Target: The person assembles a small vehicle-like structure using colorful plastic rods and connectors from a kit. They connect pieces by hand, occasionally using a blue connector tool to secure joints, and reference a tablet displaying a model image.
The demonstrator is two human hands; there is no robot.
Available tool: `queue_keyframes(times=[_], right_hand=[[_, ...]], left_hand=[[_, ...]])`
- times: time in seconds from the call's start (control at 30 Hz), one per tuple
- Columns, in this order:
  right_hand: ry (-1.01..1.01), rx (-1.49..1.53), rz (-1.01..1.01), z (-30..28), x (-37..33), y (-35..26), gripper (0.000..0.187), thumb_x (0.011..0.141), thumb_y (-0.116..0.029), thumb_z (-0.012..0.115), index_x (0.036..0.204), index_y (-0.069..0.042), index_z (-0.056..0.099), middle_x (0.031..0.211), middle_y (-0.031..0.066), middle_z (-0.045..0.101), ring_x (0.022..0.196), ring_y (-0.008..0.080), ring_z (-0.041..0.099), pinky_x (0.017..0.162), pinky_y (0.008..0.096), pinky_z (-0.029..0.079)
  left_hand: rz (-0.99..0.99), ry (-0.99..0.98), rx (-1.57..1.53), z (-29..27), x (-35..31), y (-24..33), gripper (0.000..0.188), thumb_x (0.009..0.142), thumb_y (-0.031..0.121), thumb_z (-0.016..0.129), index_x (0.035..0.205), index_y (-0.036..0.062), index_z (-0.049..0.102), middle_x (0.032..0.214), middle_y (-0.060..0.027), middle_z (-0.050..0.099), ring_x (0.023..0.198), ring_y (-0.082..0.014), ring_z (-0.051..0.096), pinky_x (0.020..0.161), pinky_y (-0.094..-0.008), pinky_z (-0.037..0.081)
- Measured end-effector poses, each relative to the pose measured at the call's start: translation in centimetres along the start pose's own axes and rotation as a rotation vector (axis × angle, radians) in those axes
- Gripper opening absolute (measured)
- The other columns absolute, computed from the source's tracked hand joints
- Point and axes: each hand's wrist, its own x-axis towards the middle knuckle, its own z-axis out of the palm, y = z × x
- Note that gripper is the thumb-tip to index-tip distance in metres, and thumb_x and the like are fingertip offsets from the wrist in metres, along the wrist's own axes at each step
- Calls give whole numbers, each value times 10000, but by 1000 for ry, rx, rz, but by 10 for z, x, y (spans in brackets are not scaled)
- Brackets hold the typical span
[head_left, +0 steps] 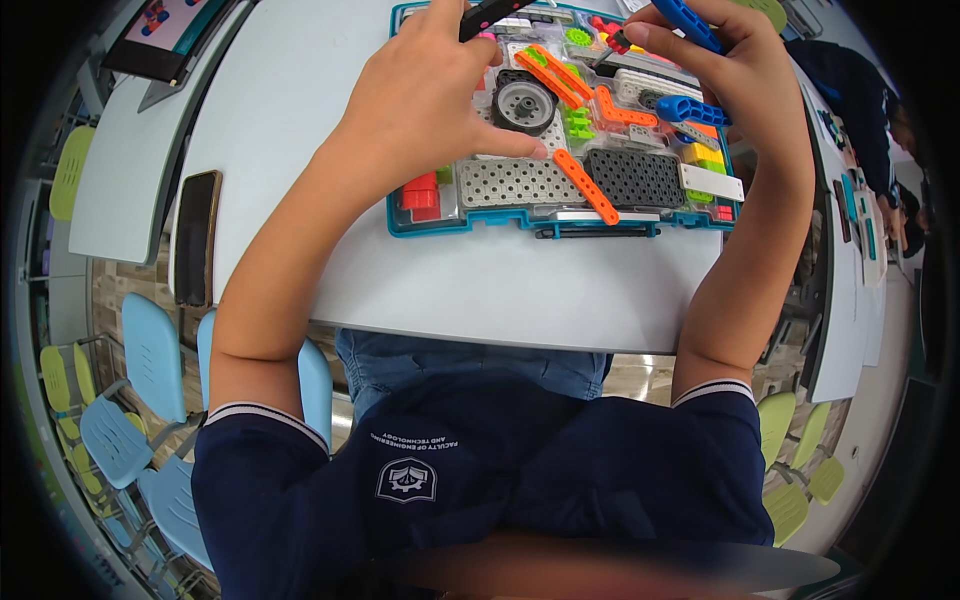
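Observation:
My left hand (425, 95) is over the left part of a parts tray (460, 222), thumb stretched out towards an orange beam (586, 187). A black bar with pink dots (488, 14) lies against its curled fingers; the frame's top edge cuts off some of this grip. My right hand (745, 65) is raised above the tray's right side. Its thumb and fingers pinch a small red connector (617, 42) on a thin grey shaft. A blue beam (688, 22) sits at the same fingers, and another blue piece (690, 110) shows below them.
In the tray are a grey wheel (524, 105), perforated plates (632, 177), more orange beams (555, 75) and red blocks (421, 197). A phone (197, 238) lies on the white table (480, 285) at left. Blue chairs (150, 355) stand left; another person (850, 100) is far right.

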Motion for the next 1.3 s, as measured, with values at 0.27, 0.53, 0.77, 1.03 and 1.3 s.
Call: queue_keyframes(times=[0.27, 0.53, 0.77, 1.03, 1.3], right_hand=[[88, -149, 100, -6, -1, 0, 139, 847, -121, 830, 876, 9, 789, 617, -2, 625, 528, 48, 457, 493, 249, 328], [177, -175, -140, -19, -8, 27, 178, 856, -142, 821, 866, 28, 769, 651, 11, 651, 548, 55, 506, 489, 250, 351], [161, -65, -268, -44, -1, 62, 242, 885, -289, 823, 1013, -84, 803, 680, -62, 641, 481, -5, 412, 446, 203, 251], [188, -70, -235, -43, -3, 62, 234, 879, -270, 821, 1015, -80, 803, 671, -67, 644, 473, -10, 390, 441, 212, 224], [161, -91, -221, -31, 4, 64, 228, 872, -244, 820, 1006, -62, 798, 638, -67, 590, 476, -9, 400, 444, 211, 229]], left_hand=[[-21, -58, -136, 10, 2, -2, 649, 585, 558, 942, 979, 73, 768, 1187, -150, 565, 1062, -341, 646, 882, -431, 559], [-97, 66, -154, 12, 12, -16, 621, 621, 548, 940, 986, 73, 778, 1203, -141, 579, 1100, -316, 647, 887, -411, 558], [-181, 108, -56, 29, 109, -91, 645, 645, 615, 880, 976, 66, 805, 1132, -245, 623, 1052, -365, 636, 905, -395, 543], [-319, -50, 151, 117, 196, -133, 822, 623, 808, 792, 1113, 148, 805, 1110, -190, 628, 963, -319, 703, 863, -386, 572], [-142, -136, 178, 124, 199, -140, 680, 668, 703, 802, 997, 108, 807, 1119, -242, 652, 1046, -360, 652, 897, -405, 550]])
